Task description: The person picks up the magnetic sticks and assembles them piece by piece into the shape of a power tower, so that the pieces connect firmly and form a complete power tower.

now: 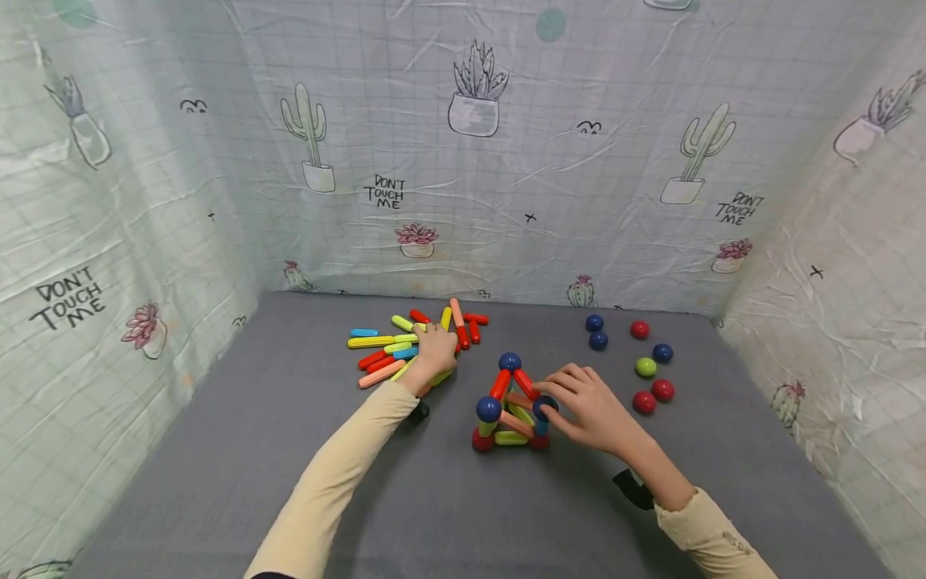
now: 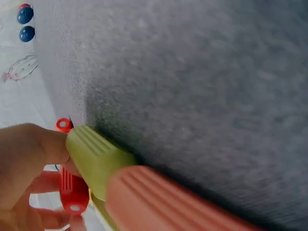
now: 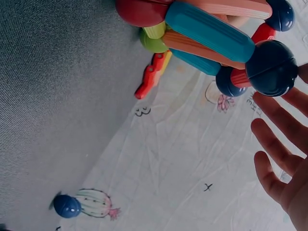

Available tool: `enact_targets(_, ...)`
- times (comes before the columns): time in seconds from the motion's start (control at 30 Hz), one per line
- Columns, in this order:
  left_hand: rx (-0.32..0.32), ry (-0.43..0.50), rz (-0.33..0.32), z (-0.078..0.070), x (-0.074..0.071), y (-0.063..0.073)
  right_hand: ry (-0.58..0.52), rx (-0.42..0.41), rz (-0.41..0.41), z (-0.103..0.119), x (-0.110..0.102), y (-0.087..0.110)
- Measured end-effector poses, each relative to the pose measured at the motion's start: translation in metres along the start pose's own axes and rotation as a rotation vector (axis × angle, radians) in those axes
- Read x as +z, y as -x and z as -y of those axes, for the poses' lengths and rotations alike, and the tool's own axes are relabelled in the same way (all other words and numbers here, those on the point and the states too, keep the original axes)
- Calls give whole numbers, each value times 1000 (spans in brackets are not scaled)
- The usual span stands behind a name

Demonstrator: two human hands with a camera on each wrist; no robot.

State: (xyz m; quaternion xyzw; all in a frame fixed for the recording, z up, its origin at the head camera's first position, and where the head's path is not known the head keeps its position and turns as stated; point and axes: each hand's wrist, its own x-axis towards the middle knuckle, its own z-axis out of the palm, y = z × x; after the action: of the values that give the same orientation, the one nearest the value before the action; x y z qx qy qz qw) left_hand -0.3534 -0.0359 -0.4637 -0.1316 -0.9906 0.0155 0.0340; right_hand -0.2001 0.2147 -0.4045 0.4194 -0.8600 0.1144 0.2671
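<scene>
A frame of magnetic rods and balls (image 1: 515, 424) stands on the grey table, with red balls at the base front and dark blue balls above. My right hand (image 1: 593, 410) pinches a dark blue ball (image 3: 272, 67) at its right upper corner between thumb and index finger; the other fingers are spread. My left hand (image 1: 436, 350) reaches down into a pile of coloured rods (image 1: 372, 342). In the left wrist view, its thumb lies by a yellow-green rod (image 2: 98, 159) and its fingers are behind a red rod (image 2: 73, 190). Whether they grip it is unclear.
Loose balls lie at the right back: several blue and red ones, such as a red ball (image 1: 644, 402), and a green ball (image 1: 646, 367). Behind the table (image 1: 289, 450) hangs a printed cloth (image 1: 542, 201) that also closes off both sides.
</scene>
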Motion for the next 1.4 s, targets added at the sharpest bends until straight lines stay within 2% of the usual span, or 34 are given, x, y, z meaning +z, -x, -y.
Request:
enact_targets(0.1, 15, 47, -63, 2, -8, 9, -1, 7, 16, -1, 0, 1)
enact_targets(0.17, 74, 121, -147, 1, -20, 21, -7, 10, 15, -2, 0, 3)
enact_targets(0.27, 248, 286, -288, -10, -45, 49, -18, 11, 5, -3, -1, 5)
enact_targets(0.33, 387, 386, -341, -22, -63, 74, -31, 10, 4, -4, -1, 6)
enact_targets(0.43, 564, 480, -342, -40, -77, 105, -42, 6, 17, -4, 0, 6)
enact_targets(0.5, 630, 477, -334, -49, -77, 118, -46, 2, 24, -4, 0, 6)
enact_targets(0.57, 663, 447, -344, -55, -73, 123, -47, -3, 29, -4, 0, 6)
enact_targets(0.67, 645, 340, -362, -60, -69, 127, -51, -9, 33, -3, 1, 5)
enact_targets(0.8, 601, 177, -353, -66, -72, 129, -68, 4, 39, -2, 0, 6)
enact_targets(0.87, 598, 129, -348, -69, -73, 130, -78, 14, 39, -2, 0, 7)
enact_targets(0.97, 604, 150, -356, -69, -71, 129, -77, 26, 38, -3, 0, 9)
enact_targets(1.07, 576, 305, -389, -61, -68, 122, -68, 26, 46, -3, 1, 10)
enact_targets(1.17, 479, 425, -465, -45, -64, 102, -63, 28, 54, -3, 1, 10)
enact_targets(1.2, 432, 425, -492, -37, -61, 92, -62, 30, 56, -3, 1, 10)
enact_targets(1.27, 337, 387, -502, -21, -52, 68, -64, 36, 58, -3, 1, 10)
enact_targets(1.33, 258, 307, -444, -7, -37, 43, -66, 39, 63, -2, 1, 9)
enact_targets(1.4, 214, 238, -322, 3, -21, 22, -72, 44, 70, -2, 1, 9)
